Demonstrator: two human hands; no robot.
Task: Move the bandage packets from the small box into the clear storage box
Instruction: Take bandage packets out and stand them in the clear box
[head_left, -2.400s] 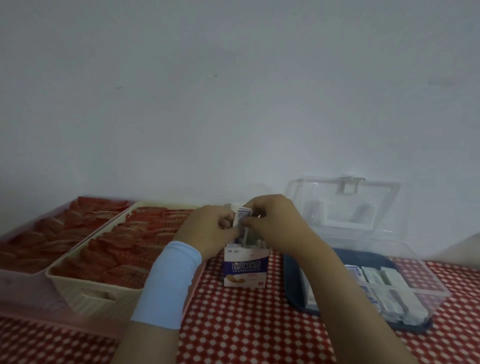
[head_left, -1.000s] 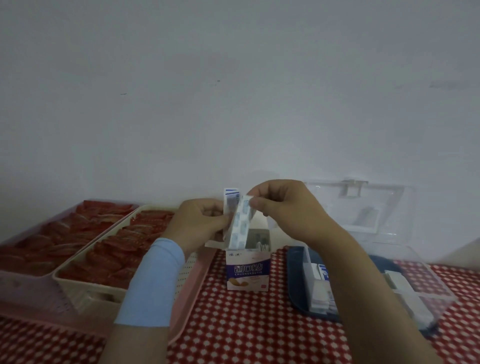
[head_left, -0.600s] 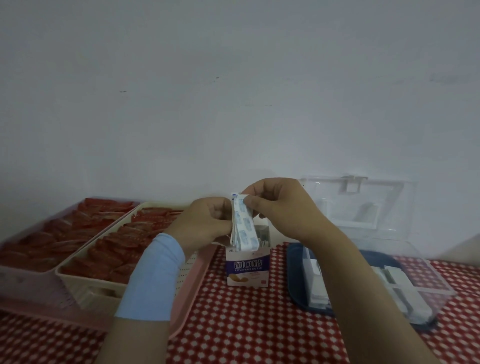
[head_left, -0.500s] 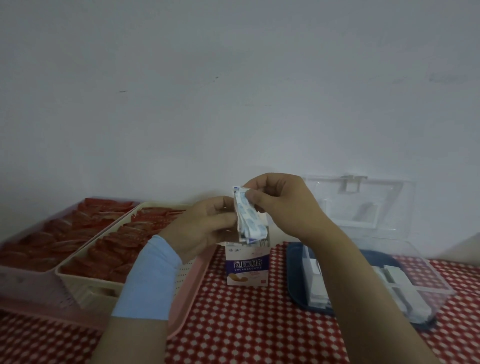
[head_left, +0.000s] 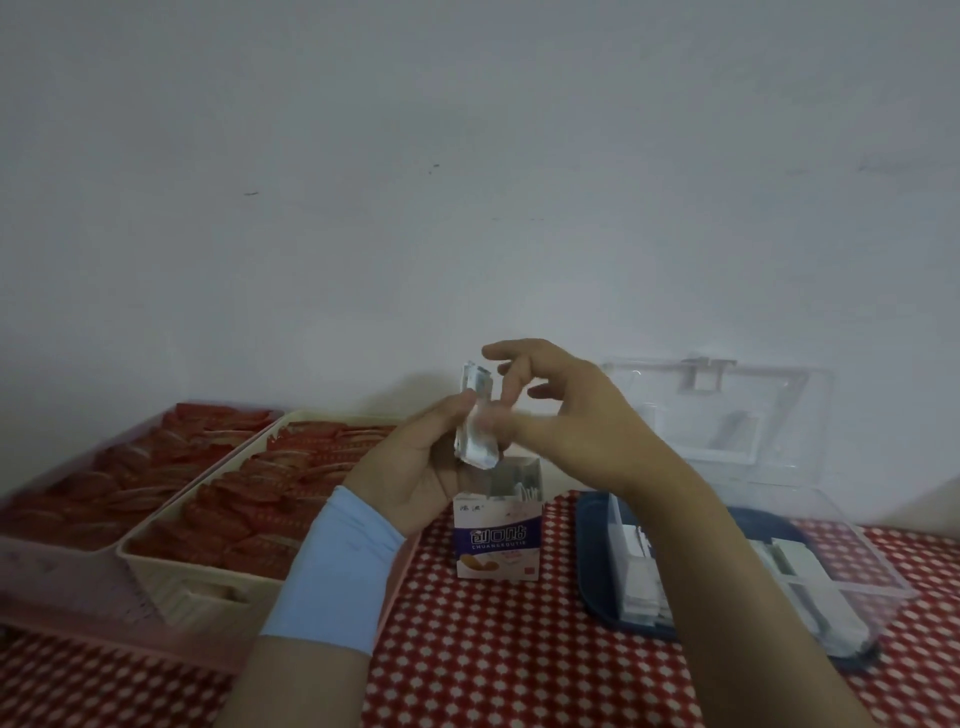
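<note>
Packets (head_left: 475, 423) upright, long axis near vertical, above box (head_left: 497, 525).
Left hand (head_left: 415, 467) clasps them; right hand (head_left: 561, 415) spread, thumb touching.

A stack of glossy, paper-wrapped bandage packets (head_left: 475, 423) catches the light above a matt printed cardboard box (head_left: 496, 535). Beside it, the storage box (head_left: 769, 467) is clear, smooth plastic, standing on a dark blue plastic tray (head_left: 597, 571). A red-and-white checked cloth (head_left: 493, 649) covers the counter; cream (head_left: 171, 577) and pink (head_left: 62, 608) plastic baskets hold shiny red wrappers (head_left: 249, 499).
</note>
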